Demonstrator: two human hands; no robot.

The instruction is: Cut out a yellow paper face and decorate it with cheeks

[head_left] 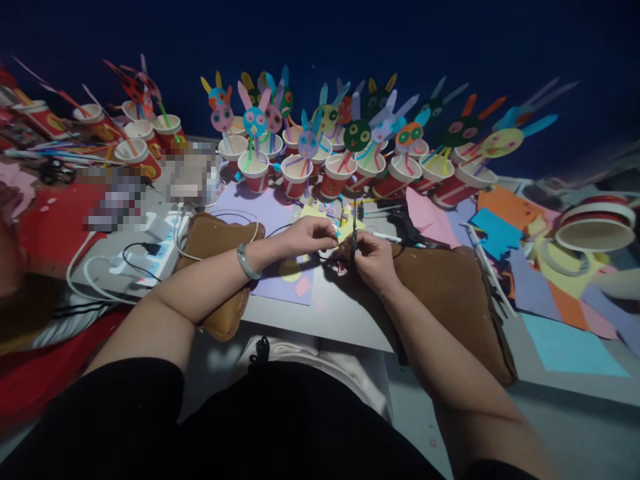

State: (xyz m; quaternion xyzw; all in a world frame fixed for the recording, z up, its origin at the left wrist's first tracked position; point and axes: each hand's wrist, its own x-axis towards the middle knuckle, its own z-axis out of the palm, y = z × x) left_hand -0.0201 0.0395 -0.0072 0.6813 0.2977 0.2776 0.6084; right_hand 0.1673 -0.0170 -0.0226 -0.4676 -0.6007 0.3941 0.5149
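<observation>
Scissors (355,223) are in my right hand (375,260), whose fingers are closed round the handles, with the blades pointing up and away from me. A small piece of yellow paper (347,230) is pinched in my left hand (314,237) and meets the blades. Below my hands lies a lilac paper sheet (280,292), with a yellow circle (291,270) and a pink scrap (303,287) on it. My left wrist wears a pale bangle (249,261). The fingertips of my right hand are partly hidden by the scissors.
Red paper cups (340,177) with paper rabbit heads on straws line the back. Brown cushions (450,293) lie under my forearms. A power strip (167,247) with cables is at left. Coloured papers (565,293) and a tape roll (560,259) are at right.
</observation>
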